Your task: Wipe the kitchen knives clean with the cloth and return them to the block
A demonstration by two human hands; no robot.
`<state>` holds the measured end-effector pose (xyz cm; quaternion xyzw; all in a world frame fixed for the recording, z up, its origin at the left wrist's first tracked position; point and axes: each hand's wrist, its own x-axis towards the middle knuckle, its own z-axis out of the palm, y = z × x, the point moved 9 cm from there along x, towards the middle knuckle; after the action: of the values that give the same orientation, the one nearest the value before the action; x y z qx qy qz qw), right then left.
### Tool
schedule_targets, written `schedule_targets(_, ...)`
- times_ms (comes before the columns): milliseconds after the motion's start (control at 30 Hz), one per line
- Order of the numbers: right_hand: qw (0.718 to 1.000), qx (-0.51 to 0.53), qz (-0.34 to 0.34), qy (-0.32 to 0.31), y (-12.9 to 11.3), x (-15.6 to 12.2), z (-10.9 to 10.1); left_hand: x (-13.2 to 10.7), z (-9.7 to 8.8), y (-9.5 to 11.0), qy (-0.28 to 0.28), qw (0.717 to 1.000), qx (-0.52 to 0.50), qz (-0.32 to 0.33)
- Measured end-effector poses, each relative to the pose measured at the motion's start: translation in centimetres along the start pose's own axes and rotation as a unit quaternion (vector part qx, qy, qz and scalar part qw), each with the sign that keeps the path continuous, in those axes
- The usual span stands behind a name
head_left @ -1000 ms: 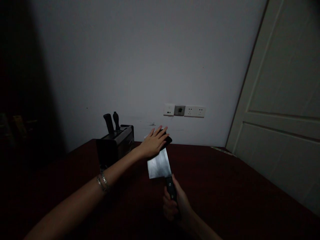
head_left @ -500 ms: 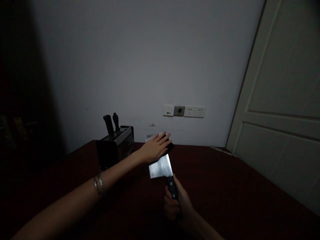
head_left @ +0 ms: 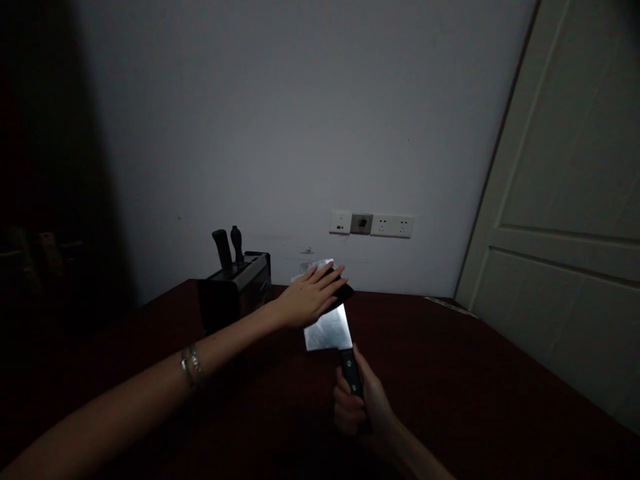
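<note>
The knife block (head_left: 254, 275) stood on the dark red table (head_left: 450, 373), left of the middle and towards the far edge, near the wall (head_left: 300, 133). It had a black near end and greyish upper parts, and 2 dark handles rose from its top: a straighter, blocky handle (head_left: 222, 249) on the left, leaning left, and a rounded, contoured handle (head_left: 237, 244) just beside it on the right. What the 2 handles belonged to was hidden inside the block, and its lower part was too dark to make out.

To the right of the block, about the middle of the scene, was the cleaver (head_left: 327, 333), its broad blade pointing away and its handle towards the near side. The right hand (head_left: 365, 400) was clenched around that black, riveted handle. The left hand (head_left: 311, 298) lay across the blade, its fingers stretched out and uncurled on a flat black pad (head_left: 344, 293); its thumb was hidden. Whether the blade touched the table could not be told. The left wrist wore 2 silvery bands (head_left: 191, 367).

On the wall beyond, right of the cleaver, 4 switch and socket panels (head_left: 393, 227) sat in a row, and a pale panelled door (head_left: 560, 267) stood at the right.
</note>
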<state>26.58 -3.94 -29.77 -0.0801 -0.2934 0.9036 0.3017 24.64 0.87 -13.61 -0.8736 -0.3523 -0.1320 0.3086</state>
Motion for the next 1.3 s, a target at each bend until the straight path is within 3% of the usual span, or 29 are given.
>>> schedule_targets(100,1.0,0.01,-0.006,-0.001,-0.2,-0.1,0.2,0.5,0.1,-1.0,0.0,1.0,0.005,-0.015)
schedule_targets(300,0.999,0.029,-0.015,0.01,-1.3,-0.4,-0.1,-0.9,0.3,4.3,-0.01,0.999,-0.014,0.048)
schedule_targets(367,0.999,0.033,-0.017,0.018,-1.4,-0.5,-0.2,-1.2,0.5,4.9,-0.01,0.998,-0.02,0.06)
schedule_targets(433,0.999,0.032,-0.01,0.016,-1.1,-0.4,-0.1,-0.9,0.7,3.9,-0.011,0.998,-0.022,0.051)
schedule_targets(567,1.0,0.02,0.008,-0.002,-0.3,-0.2,0.5,0.3,1.3,-0.1,-0.016,1.0,-0.013,0.001)
schedule_targets(633,1.0,0.019,0.006,-0.009,-0.3,-0.2,0.5,0.5,1.3,-0.6,-0.017,1.0,-0.012,-0.006)
schedule_targets(833,0.999,0.025,-0.028,-0.017,-1.5,-0.4,0.2,-1.0,0.3,4.8,-0.012,0.997,-0.031,0.069)
schedule_targets(900,0.999,0.025,-0.035,-0.016,-1.6,-0.4,0.2,-1.1,0.2,5.2,-0.011,0.996,-0.034,0.077)
schedule_targets(967,0.999,0.021,-0.027,-0.023,-1.2,-0.3,0.4,-0.6,0.2,3.7,-0.01,0.998,-0.031,0.061)
schedule_targets(1100,0.999,0.017,-0.005,-0.033,-0.1,-0.2,1.0,1.1,0.4,-2.2,-0.011,1.0,-0.017,-0.019)
schedule_targets(1167,0.999,0.018,-0.002,-0.029,0.1,-0.2,1.2,1.6,0.4,-4.0,-0.011,0.999,-0.009,-0.041)
schedule_targets(1233,1.0,0.015,-0.002,-0.021,0.0,-0.3,1.2,1.7,0.2,-4.0,-0.005,0.999,-0.003,-0.042)
schedule_targets(1300,1.0,0.012,-0.006,-0.016,-0.3,-0.3,1.1,1.4,-0.1,-2.3,0.004,1.0,0.0,-0.027)
